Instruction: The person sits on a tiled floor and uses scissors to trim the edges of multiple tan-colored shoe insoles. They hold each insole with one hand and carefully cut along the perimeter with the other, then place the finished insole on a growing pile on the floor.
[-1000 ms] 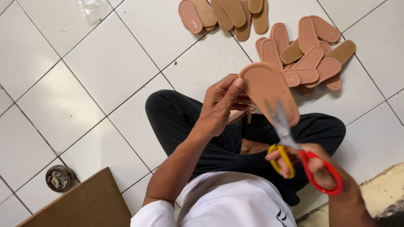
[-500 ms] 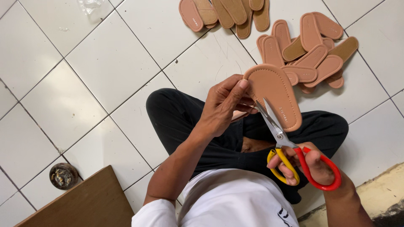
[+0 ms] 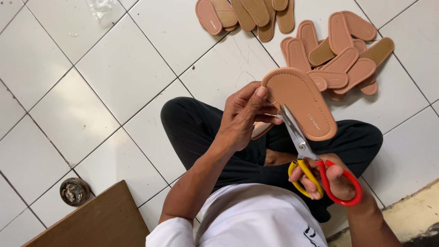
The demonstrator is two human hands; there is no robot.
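Insole (image 3: pixel 299 103), tan-pink with a stitched rim, is being pinched at its heel edge by the left hand (image 3: pixel 244 114), above the lap. Right hand (image 3: pixel 327 178) is gripping red-and-yellow scissors (image 3: pixel 304 153), blades touching the insole's edge beside the left fingers. Beyond the hands, two heaps of insoles (image 3: pixel 340 50) are lying on open white floor tiles (image 3: pixel 123 68). Left of the elbow, a small round tin (image 3: pixel 74 191) is sitting near a brown board (image 3: pixel 91 224).
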